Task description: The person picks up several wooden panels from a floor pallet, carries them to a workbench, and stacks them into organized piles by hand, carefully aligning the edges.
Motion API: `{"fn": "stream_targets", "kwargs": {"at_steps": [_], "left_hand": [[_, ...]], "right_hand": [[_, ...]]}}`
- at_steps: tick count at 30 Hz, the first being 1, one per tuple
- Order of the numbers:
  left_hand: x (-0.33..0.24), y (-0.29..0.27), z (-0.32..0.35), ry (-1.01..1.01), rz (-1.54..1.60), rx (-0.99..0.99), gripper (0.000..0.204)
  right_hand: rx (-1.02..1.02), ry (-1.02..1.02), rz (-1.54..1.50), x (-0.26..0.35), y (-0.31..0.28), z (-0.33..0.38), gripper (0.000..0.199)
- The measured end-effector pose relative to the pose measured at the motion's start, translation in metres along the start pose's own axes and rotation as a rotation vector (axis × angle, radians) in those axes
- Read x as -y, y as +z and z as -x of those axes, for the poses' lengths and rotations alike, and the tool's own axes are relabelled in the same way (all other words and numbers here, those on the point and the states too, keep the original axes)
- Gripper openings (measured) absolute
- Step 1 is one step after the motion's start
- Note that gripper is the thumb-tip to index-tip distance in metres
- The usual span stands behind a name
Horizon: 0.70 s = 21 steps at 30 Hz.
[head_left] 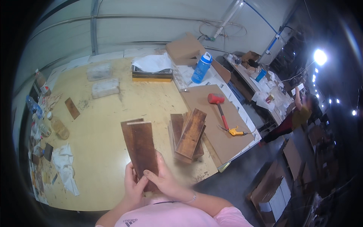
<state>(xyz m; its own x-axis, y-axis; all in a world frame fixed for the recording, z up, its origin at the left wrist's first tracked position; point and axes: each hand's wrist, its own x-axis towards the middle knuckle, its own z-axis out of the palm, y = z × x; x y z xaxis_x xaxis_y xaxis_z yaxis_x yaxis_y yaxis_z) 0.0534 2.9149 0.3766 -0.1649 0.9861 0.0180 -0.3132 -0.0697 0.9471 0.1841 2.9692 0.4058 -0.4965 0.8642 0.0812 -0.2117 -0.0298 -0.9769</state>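
Two brown boards held in both hands over the bench

Nearest: left hand and right hand both grasp the lower end of the boards, right thumb across the front face, left thumb just beside it. The boards overlap, the rear one showing along the left side; their upper ends point away from the person. Fingers behind are hidden, so the left hand's contact with the rear board is probable only.

Right of the hands: board stack, uneven, on the pale yellow tabletop. Left: crumpled white cloth; beyond it, capped bottle of tan liquid and one loose board, flat.

Farther right: yellow air gun near the handle of a red mallet, both on a cardboard sheet.

Far side: two whitish bundles, a shallow box topped with white paper, and a blue bottle, upright. Well beyond, another person beside a second bench.
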Motion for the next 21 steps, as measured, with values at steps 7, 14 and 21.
{"fn": "stream_targets", "kwargs": {"at_steps": [7, 14, 21], "left_hand": [[0.009, -0.016, -0.019, -0.056, 0.115, -0.097, 0.050], [0.080, -0.050, -0.049, -0.245, -0.097, -0.212, 0.035], [0.157, -0.050, -0.072, -0.309, -0.211, -0.212, 0.030]], "right_hand": [[0.187, 0.275, 0.286, 0.001, -0.063, 0.043, 0.030], [-0.441, 0.408, -0.056, -0.045, -0.150, 0.096, 0.019], [-0.515, 0.322, -0.094, -0.040, -0.163, 0.081, 0.016]]}}
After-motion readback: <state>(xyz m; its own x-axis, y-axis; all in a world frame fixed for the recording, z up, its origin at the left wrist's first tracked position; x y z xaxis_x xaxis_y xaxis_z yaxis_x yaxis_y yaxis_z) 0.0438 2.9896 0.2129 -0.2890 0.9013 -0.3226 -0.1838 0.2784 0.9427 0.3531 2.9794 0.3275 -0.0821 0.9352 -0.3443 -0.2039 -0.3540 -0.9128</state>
